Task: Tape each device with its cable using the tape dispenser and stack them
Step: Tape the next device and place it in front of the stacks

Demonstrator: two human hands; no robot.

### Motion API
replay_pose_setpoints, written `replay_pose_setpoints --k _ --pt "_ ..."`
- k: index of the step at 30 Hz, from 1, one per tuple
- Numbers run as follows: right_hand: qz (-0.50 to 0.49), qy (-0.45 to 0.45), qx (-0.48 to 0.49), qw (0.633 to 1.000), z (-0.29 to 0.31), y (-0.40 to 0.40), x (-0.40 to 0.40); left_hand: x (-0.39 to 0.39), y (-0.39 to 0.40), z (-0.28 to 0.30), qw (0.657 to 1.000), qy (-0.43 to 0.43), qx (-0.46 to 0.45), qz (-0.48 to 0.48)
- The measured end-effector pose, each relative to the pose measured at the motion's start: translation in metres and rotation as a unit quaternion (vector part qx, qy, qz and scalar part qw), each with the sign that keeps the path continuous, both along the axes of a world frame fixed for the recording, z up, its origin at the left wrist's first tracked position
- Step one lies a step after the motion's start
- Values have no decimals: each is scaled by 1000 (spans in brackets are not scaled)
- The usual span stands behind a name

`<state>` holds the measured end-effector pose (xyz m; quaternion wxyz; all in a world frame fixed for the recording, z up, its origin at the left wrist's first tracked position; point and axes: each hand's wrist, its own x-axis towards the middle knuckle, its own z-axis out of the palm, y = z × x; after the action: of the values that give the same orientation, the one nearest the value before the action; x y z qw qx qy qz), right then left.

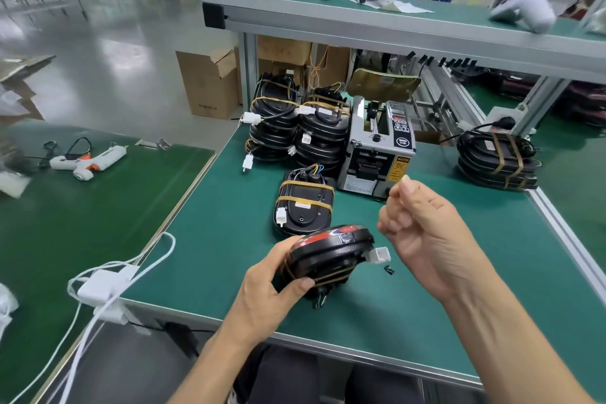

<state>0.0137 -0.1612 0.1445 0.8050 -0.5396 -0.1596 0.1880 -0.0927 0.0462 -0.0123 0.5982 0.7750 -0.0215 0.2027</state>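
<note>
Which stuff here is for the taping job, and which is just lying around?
For the job: held device, tape dispenser, taped device, stacks.
Lying about: glue gun, cardboard box, white charger.

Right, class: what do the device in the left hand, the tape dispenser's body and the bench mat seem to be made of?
Device in left hand: likely moulded black plastic, glossy, showing highlights.
Tape dispenser: apparently grey painted or brushed sheet metal, flat panels, printed labels.
Bench mat: probably green rubber or vinyl, matte and smooth.
</note>
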Motion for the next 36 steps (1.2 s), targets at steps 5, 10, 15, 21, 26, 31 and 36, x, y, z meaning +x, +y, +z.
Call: replay_pose_setpoints --k 5,10,15,21,26,31,36 --pt "-18 -35 -41 998 -4 -3 1 -1 0 2 1000 0 -2 0" --pt "-124 -67 -121 983 -21 -13 5 -1 0 3 1000 3 4 3" --pt "-158 -148 -346 913 -63 -46 8 -1 -1 1 1000 -10 -8 5" --pt "-71 -198 -551 807 -102 -36 9 -1 1 2 997 -20 -49 57" --pt "-65 -232 -582 777 -108 -12 14 -1 0 5 998 -15 -37 50" --pt "-47 -286 -618 731 -115 -6 17 -3 0 7 998 -11 -38 45" --pt "-30 -299 -629 718 -120 -7 21 -3 0 8 998 -8 -47 38"
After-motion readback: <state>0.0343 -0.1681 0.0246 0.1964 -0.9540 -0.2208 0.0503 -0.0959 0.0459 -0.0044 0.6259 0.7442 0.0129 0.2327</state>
